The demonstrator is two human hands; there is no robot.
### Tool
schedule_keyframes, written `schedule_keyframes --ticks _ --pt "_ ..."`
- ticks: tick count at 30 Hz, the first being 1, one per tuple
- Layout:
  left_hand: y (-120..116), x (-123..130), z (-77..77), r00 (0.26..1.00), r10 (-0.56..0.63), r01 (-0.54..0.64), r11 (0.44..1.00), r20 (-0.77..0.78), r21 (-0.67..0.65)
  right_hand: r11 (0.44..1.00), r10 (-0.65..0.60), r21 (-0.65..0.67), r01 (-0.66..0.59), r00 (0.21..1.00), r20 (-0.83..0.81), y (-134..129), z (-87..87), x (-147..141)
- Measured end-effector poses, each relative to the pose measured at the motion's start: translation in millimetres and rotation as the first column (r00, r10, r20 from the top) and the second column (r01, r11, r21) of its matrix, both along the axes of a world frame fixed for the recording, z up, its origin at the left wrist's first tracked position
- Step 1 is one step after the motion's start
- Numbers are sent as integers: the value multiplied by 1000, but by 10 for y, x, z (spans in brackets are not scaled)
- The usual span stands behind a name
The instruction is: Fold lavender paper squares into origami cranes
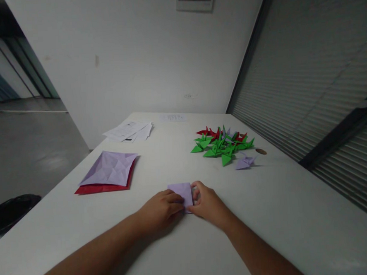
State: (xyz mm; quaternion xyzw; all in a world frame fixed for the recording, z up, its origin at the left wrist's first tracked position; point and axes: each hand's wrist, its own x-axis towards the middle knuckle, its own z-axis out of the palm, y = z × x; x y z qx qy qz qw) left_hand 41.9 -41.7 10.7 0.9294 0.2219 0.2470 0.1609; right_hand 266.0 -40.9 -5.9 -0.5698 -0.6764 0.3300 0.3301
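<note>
A small folded square of light purple origami paper [184,190] lies on the white table [178,258] between my two hands. My left hand [159,208] holds its left part, with the fingers over the top of the paper and the thumb near the lower edge. On the other side, my right hand [210,204] grips the right edge, its thumb at the lower right corner and its curled index finger by the upper right corner. The undersides of the fingers and the paper's inner folds are hidden.
At the left lie creased purple sheets [109,169] over red paper [104,188]. White printed papers [128,130] are farther back. At the right stands a pile of green paper cranes [217,148] with red ones, beside a purple crane [245,162]. Window blinds [307,84] border the right side.
</note>
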Motion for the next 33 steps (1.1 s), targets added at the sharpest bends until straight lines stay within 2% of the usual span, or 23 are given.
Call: schedule_keyframes --ticks 2,4,8,10,13,16,20,24,28,33 --pt "20 -16 -23 999 -23 24 1000 -26 18 996 -36 81 27 994 103 -2 40 25" --pt "33 -30 -30 998 -42 43 999 -54 30 986 -9 162 -24 980 199 -4 89 60" --pt "34 -46 5 993 -96 98 995 -72 23 909 231 264 -324 916 328 -11 140 127" --pt "37 -60 28 989 -143 143 990 -38 2 865 336 246 -437 869 362 -12 122 144" --pt "51 -94 42 982 -186 186 982 -16 -18 832 460 130 -539 801 383 -9 76 152" --pt "71 -133 17 985 -167 167 986 -49 -4 825 501 28 -565 753 427 -9 67 160" --pt "94 -175 -47 986 -37 45 998 -161 50 818 525 -66 -572 694 493 -18 105 179" --pt "106 -199 -89 952 92 -56 990 -290 130 809 543 -140 -571 634 551 -24 126 189" --pt "113 -208 -124 914 174 -109 975 -367 192 824 516 -150 -546 614 597 -31 149 194" --pt "119 -234 -143 875 244 -182 966 -418 182 855 476 -158 -494 626 618 -40 200 211"
